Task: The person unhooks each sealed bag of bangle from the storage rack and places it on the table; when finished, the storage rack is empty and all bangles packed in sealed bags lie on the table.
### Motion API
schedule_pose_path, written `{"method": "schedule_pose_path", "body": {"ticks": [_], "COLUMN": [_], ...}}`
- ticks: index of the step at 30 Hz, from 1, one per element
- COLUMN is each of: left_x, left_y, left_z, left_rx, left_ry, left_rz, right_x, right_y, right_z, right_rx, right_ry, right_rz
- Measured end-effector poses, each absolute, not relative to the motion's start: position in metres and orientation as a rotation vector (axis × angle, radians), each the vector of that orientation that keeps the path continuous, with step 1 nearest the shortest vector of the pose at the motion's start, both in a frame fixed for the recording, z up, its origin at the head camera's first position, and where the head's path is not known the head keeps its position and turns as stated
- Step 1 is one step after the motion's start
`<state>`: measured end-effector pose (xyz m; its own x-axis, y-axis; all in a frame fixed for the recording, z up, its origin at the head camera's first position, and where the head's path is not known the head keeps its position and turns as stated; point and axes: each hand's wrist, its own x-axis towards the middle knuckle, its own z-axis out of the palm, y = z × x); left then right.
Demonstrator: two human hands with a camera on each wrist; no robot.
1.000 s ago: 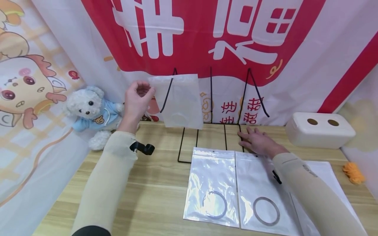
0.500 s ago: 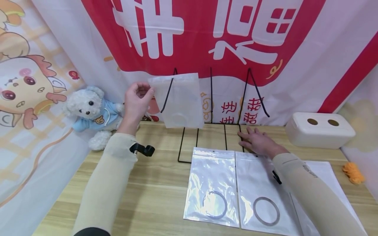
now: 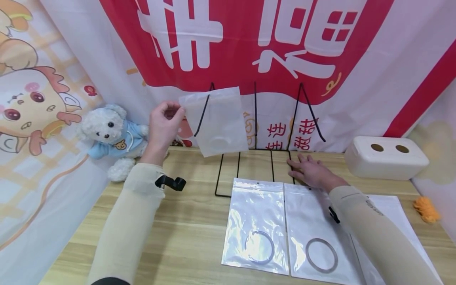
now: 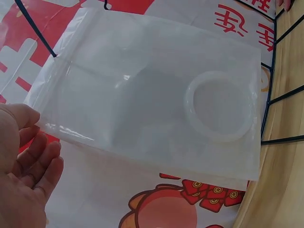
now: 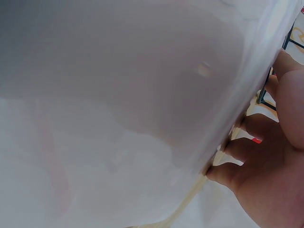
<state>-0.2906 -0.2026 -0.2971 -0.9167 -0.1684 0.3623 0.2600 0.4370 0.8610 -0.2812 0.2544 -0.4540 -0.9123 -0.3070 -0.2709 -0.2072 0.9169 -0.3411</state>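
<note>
At the back, a translucent white zip bag point(image 3: 222, 126) with a pale ring point(image 4: 190, 107) inside hangs at a tilt on the left hook point(image 3: 202, 116) of a black wire rack. My left hand point(image 3: 164, 124) pinches the bag's upper left edge between thumb and forefinger; its other fingers are loosely bent in the left wrist view. My right hand point(image 3: 310, 171) rests on the rack's base wires with fingers spread. Just in front of it lie two flat zip bags, a left one point(image 3: 254, 209) and a right one point(image 3: 303, 213), each holding a ring.
Another white bag or sheet point(image 3: 390, 209) lies partly under the right forearm. A white box with two holes point(image 3: 386, 162) stands at the right, near an orange fuzzy item point(image 3: 426, 209). A plush bear point(image 3: 107, 130) sits at the left against a printed cloth point(image 3: 263, 35).
The hanging bag has tilted a little, its lower edge swinging slightly to the right. My left hand keeps its pinch. The right hand stays in place.
</note>
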Motion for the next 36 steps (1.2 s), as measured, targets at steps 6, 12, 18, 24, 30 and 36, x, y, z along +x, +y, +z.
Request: {"method": "schedule_pose_path", "body": {"ticks": [6,12,18,24,30,36], "left_x": [-0.287,-0.283,-0.283,-0.28,-0.278,-0.277], "left_y": [-0.204,-0.204,-0.204,-0.204,-0.204,-0.205], "left_z": [-0.295,-0.292,-0.29,-0.29,-0.29,-0.291], "left_rx": [-0.096,-0.113,-0.133,-0.181,-0.205,-0.224], "left_ry": [-2.31,-2.34,-2.342,-2.3,-2.249,-2.216], "left_rz": [-1.472,-1.433,-1.415,-1.417,-1.42,-1.43], "right_x": [-0.282,-0.282,-0.282,-0.281,-0.28,-0.28], "right_y": [0.254,0.255,0.256,0.256,0.255,0.254], "right_z": [-0.456,-0.456,-0.456,-0.455,-0.453,-0.451], "right_rx": [-0.394,-0.383,-0.364,-0.357,-0.356,-0.374], "right_ry": [2.756,2.748,2.743,2.743,2.75,2.75], "right_rz": [-0.446,-0.451,-0.453,-0.45,-0.456,-0.451]}}
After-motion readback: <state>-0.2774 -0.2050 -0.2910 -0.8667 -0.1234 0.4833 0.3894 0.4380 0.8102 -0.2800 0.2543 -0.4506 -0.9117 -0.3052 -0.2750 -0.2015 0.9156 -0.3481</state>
